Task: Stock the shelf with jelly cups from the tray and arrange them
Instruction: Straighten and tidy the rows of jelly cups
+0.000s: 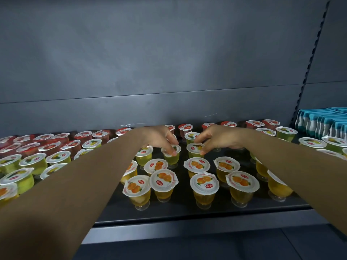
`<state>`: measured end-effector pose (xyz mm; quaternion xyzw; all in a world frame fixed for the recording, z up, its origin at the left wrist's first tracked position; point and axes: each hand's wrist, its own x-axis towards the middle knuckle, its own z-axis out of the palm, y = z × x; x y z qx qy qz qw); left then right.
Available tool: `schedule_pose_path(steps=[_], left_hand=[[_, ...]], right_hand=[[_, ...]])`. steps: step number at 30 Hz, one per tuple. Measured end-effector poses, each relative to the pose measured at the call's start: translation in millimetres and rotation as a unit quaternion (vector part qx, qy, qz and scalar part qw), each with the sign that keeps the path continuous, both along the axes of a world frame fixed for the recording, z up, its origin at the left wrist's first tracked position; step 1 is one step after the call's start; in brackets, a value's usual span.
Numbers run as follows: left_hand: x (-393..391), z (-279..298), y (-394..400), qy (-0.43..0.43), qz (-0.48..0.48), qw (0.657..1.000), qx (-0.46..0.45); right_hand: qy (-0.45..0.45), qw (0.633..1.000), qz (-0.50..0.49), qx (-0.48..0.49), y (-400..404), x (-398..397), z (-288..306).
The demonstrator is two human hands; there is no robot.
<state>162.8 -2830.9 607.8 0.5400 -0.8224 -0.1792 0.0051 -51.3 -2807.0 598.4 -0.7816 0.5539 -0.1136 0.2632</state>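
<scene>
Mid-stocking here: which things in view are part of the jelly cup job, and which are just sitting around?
Part of the job:
left hand, on a green jelly cup
right hand, on another green cup
orange cups, red cups
shelf

Just there:
blue-and-white packets on the neighbouring shelf

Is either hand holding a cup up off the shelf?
No. Both hands touch lids of green cups standing on the shelf.
</scene>
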Motion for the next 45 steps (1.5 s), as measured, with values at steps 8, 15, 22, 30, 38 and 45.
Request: schedule_pose_path(steps=[8, 15, 22, 30, 38, 45], left_hand=[[-7.2, 11.0, 5.4, -0.042, -0.012, 0.999, -0.010], [-49.8, 62.6, 43.7, -0.049, 0.001, 0.997, -0.058], [-124.6, 75.8, 102.4, -0.080, 0.017, 0.991, -0.105], [-174.1, 84.4, 154.0, -0.098, -0.008, 0.989, -0.114], [-192.4, 80.0, 156.7, -0.023, -0.021, 0.994, -0.108], [-211.8, 61.2, 125.4, 0.004, -0.013, 0.997, -0.077]], right_hand=[[0.012, 1.000, 0.003, 0.000, 12.2, -4.3, 11.7], [0.136, 0.982, 0.005, -0.131, 49.2, -49.0, 63.0], [0.240, 0.949, 0.017, -0.203, 99.3, -119.0, 84.5], [0.302, 0.932, 0.008, -0.200, 151.4, -170.6, 92.3], [0.286, 0.943, -0.030, -0.169, 179.8, -201.2, 87.6], [0.216, 0.963, -0.038, -0.154, 157.8, -228.9, 72.9]])
